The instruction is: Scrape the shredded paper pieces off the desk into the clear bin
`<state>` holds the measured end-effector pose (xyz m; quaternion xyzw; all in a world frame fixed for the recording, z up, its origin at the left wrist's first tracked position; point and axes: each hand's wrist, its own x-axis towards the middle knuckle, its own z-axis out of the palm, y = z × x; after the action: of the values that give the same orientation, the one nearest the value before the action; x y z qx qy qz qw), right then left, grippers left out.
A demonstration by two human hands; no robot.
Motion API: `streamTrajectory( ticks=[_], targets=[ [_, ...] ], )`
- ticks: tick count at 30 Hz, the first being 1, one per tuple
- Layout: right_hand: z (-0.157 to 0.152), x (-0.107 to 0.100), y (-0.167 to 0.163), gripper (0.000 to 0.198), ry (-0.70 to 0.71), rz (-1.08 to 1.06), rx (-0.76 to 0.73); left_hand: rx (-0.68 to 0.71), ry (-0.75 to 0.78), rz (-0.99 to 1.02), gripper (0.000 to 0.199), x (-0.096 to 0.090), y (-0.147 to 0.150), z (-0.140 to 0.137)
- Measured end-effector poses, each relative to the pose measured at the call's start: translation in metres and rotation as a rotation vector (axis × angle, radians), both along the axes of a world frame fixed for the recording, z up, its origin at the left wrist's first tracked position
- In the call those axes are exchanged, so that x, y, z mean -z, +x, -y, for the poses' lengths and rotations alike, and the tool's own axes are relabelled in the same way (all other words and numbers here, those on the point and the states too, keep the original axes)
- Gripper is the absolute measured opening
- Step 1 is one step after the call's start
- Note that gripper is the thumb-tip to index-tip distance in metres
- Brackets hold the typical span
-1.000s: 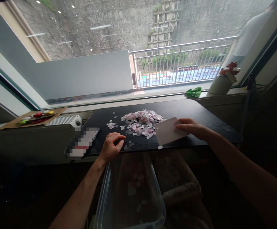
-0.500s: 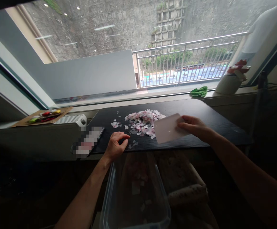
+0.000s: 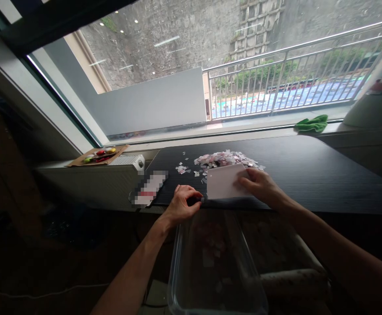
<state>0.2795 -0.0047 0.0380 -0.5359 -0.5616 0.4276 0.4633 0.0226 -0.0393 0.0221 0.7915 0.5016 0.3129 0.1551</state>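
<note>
My right hand (image 3: 259, 186) grips a flat, pale card (image 3: 223, 181) by its right side. The card stands tilted over the front of the black table (image 3: 286, 170), just before a heap of small white and pinkish paper pieces (image 3: 225, 158). At the front edge, my left hand (image 3: 185, 202) is curled, thumb and forefinger nearly together. A tiny scrap (image 3: 203, 200) shows at those fingertips; whether it is pinched or only touched is unclear. Below the edge, a clear plastic bin (image 3: 174, 280) holds some paper pieces, dim in the shade.
Left on the table lies a blurred-out, phone-like object (image 3: 150, 188). A few stray pieces (image 3: 182, 168) lie beside the heap. A green cloth (image 3: 311, 124) and a pale container (image 3: 370, 109) rest on the window sill. Right of the bin sits a bulky sack-like thing (image 3: 292, 280).
The card has come down and toward the front edge, nearer my left hand. My left thumb and forefinger have drawn closer together. The view has swung left.
</note>
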Motion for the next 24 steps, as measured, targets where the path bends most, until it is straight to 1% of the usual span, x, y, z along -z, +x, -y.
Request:
streamTrajectory(
  ticks=[3,9,12,16,20,24],
  targets=[
    [0.003,-0.003,-0.008,0.009,-0.018,-0.036,-0.019,0.006,-0.005,-0.014,0.017,0.000,0.000,0.003],
    [-0.003,0.006,-0.013,0.012,0.060,0.018,-0.003,0.000,-0.009,-0.016,0.021,0.000,0.000,0.005],
    [-0.003,0.009,-0.015,0.013,0.027,0.008,-0.034,-0.011,-0.004,-0.013,0.017,0.000,0.000,0.007],
    [0.004,0.004,-0.018,0.012,-0.014,0.004,-0.062,-0.012,0.007,-0.006,0.016,0.001,-0.001,0.011],
    [0.009,0.000,-0.014,0.012,-0.019,-0.014,-0.068,0.000,0.017,0.004,0.019,0.004,-0.002,0.015],
    [0.010,0.002,-0.002,0.013,0.036,-0.021,-0.021,0.008,0.009,0.016,0.019,0.006,-0.003,0.016]
  ],
)
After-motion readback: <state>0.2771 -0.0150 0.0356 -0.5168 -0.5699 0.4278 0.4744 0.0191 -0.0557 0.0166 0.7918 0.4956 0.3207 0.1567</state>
